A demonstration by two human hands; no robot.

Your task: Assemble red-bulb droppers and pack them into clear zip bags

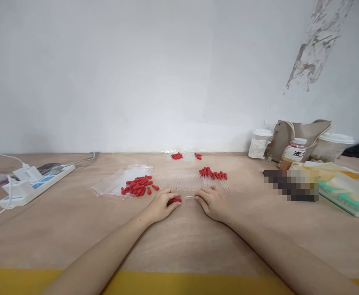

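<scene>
Between its thumb and fingers, my left hand [163, 205] grips a red rubber dropper bulb [175, 200], its end facing right. My right hand [211, 203] pinches a clear glass dropper tube [190, 197] whose end points left toward the bulb; a small gap separates the two. Just beyond my hands lies a row of clear dropper tubes [179, 182]. At the right end of that row are several droppers with red bulbs fitted [208, 172], a few lying askew. A pile of loose red bulbs [138, 186] rests to the left, partly on clear plastic bags [111, 183].
Small bags of red bulbs [177, 156] lie by the wall. A power strip [44, 184] with chargers and cables is on the left. On the right stand a lidded cup [259, 143], a bottle [293, 153], a grey bag [305, 133] and a tissue pack [348, 194].
</scene>
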